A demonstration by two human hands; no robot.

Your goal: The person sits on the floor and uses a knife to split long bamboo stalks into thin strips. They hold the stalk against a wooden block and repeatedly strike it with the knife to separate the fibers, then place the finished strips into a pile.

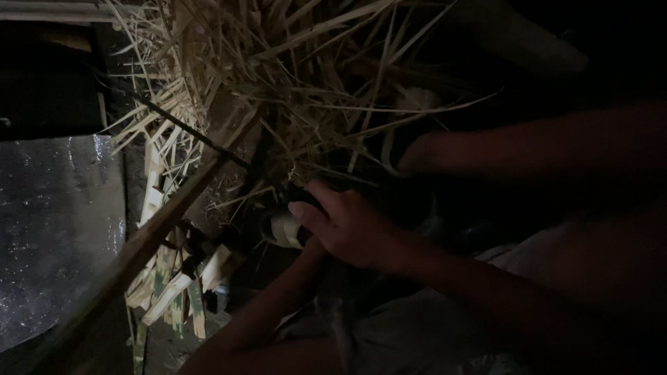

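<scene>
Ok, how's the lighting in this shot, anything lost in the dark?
Head view: very dim; only the pile of pale dry strips catches light, the right hand is faintly lit, the left hand is lost in shadow beneath it, the right side is near black.

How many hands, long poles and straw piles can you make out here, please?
Hands: 1 clearly visible, right hand; the left is hidden behind it
Long poles: 1, pole
Straw piles: 1, straw
Total: 3
</scene>
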